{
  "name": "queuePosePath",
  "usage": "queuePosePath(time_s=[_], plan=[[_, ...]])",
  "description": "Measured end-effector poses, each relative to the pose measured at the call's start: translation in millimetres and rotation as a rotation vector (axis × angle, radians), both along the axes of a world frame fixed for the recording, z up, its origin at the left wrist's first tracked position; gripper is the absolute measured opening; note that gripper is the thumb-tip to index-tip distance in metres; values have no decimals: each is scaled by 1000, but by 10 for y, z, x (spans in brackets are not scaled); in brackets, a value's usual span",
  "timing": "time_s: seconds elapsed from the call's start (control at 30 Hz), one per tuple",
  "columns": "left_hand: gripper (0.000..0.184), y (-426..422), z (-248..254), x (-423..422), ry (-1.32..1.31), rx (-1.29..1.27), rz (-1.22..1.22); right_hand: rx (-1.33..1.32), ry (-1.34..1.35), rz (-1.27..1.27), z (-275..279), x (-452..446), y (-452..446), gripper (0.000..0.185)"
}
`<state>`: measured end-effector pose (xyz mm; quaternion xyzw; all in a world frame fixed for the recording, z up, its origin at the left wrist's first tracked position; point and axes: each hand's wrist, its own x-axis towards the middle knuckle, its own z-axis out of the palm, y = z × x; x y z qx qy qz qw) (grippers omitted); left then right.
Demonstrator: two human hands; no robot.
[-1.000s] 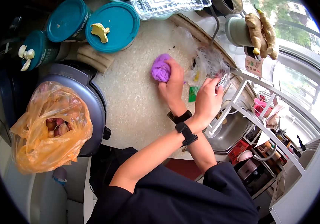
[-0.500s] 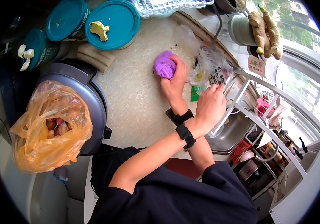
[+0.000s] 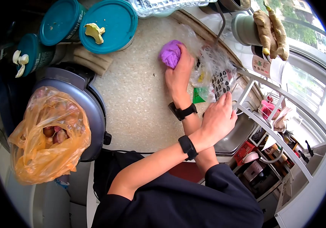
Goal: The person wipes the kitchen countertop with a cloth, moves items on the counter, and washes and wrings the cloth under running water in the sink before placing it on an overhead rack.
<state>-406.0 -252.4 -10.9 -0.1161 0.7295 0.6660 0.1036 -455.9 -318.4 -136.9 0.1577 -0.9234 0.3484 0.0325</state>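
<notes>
My right hand (image 3: 180,74) is closed round a bunched purple cloth (image 3: 170,54), pressed to the speckled countertop (image 3: 132,102). My left arm crosses over the right one. At its end my left hand (image 3: 218,121) is held with fingers stretched out and nothing visible in them, just below a heap of clear plastic bags (image 3: 212,60). Among the bags lies a piece with a black-and-white pattern (image 3: 220,83). A green packet (image 3: 198,95) shows between my two hands. A small dark speck (image 3: 154,75) lies left of my right wrist.
Left stands a grey appliance (image 3: 96,110) with an orange plastic bag (image 3: 45,152) of reddish bulbs on it. Teal-lidded tubs (image 3: 117,26) and a folded beige cloth (image 3: 92,60) are behind. A sink (image 3: 235,133), white rack (image 3: 273,135) and ginger (image 3: 265,32) are on the right.
My left hand has come away from the plastic bags, dropping slightly, and its fingers have straightened. My right hand has shifted the purple cloth a little up and right.
</notes>
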Motion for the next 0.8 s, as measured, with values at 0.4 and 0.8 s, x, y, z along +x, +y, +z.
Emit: queuePosePath(time_s=[0.4, 0.8], plan=[[60, -284, 68, -16, -3, -70, -122, -52, -88, 507, -18, 591, 273, 59], [62, -123, -15, 131, -7, -125, -121, -52, -90, 336, 52, 962, 209, 61]])
